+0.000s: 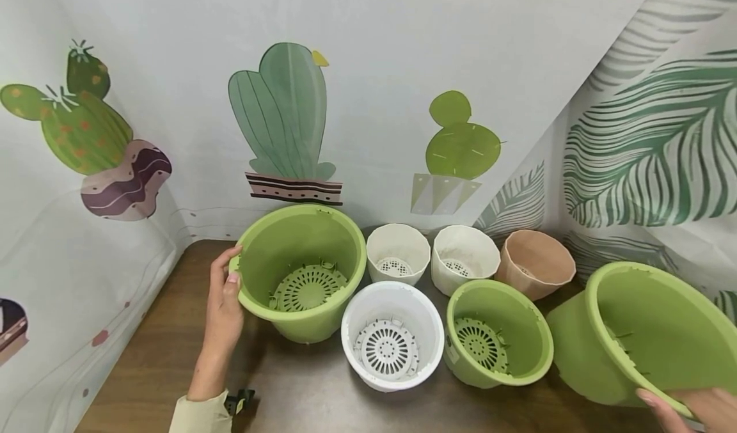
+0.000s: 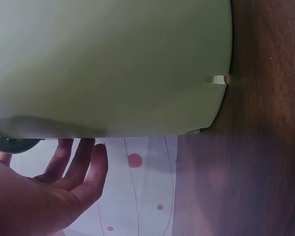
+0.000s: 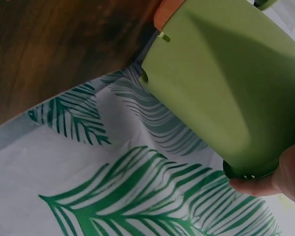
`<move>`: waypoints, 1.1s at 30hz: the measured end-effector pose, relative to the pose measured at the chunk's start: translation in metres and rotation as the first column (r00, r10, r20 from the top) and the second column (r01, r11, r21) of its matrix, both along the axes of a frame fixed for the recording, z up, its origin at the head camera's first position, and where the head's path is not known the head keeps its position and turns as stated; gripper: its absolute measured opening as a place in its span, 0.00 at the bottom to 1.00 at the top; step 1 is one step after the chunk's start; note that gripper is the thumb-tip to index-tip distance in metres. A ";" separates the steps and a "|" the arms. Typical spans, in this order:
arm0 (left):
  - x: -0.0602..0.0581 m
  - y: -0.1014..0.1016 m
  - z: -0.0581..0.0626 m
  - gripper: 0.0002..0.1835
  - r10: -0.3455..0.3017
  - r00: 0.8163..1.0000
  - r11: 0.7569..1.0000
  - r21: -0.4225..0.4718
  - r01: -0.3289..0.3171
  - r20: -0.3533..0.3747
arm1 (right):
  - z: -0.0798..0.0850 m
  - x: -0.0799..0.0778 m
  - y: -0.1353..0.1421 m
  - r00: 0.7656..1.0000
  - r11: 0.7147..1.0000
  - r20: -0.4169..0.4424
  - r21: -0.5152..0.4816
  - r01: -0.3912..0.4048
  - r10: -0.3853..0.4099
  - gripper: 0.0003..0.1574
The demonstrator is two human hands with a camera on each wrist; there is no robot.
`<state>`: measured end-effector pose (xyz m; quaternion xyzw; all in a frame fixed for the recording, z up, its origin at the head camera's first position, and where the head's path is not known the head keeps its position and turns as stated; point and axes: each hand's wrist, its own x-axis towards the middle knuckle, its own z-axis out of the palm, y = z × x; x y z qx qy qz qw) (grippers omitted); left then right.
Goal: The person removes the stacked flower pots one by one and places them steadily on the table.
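At the left of the head view, my left hand (image 1: 224,311) holds the rim of a large green flower pot (image 1: 308,329), whose slotted base shows inside. In the left wrist view its fingers (image 2: 96,172) lie along the outside, by the rim. A second large green flower pot (image 1: 576,350) leans over at the right, its mouth turned towards the right. My right hand (image 1: 691,410) grips that pot's near rim, partly cut off by the frame edge. Seen from the right wrist, this pot's outer wall (image 3: 226,83) is tilted, with fingers at its rim.
Between the large pots stand a white pot (image 1: 391,375) and a smaller green pot (image 1: 489,375). Behind them are two cream pots (image 1: 397,238) (image 1: 465,244) and a terracotta-coloured pot (image 1: 535,260). A printed cloth (image 1: 374,100) hangs behind the brown table (image 1: 299,394).
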<state>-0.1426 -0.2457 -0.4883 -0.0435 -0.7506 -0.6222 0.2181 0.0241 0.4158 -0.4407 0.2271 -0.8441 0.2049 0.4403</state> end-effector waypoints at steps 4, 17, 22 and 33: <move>0.000 0.000 0.000 0.26 0.004 1.000 1.000 0.004 -0.004 0.000 | -0.012 0.001 -0.004 0.995 0.995 -0.031 -0.029 0.097 -0.098 0.46; 0.001 0.001 -0.001 0.26 0.011 1.000 1.000 -0.005 -0.011 0.013 | -0.027 0.001 -0.013 0.969 0.966 -0.017 -0.082 0.246 -0.248 0.45; 0.001 0.001 0.000 0.27 0.014 1.000 1.000 -0.002 -0.014 0.013 | -0.030 -0.001 -0.018 0.969 0.967 -0.072 -0.115 0.227 -0.236 0.45; 0.000 0.001 0.000 0.26 0.011 1.000 1.000 0.002 -0.011 0.000 | -0.030 -0.013 -0.010 0.964 0.985 -0.199 -0.033 0.171 -0.174 0.42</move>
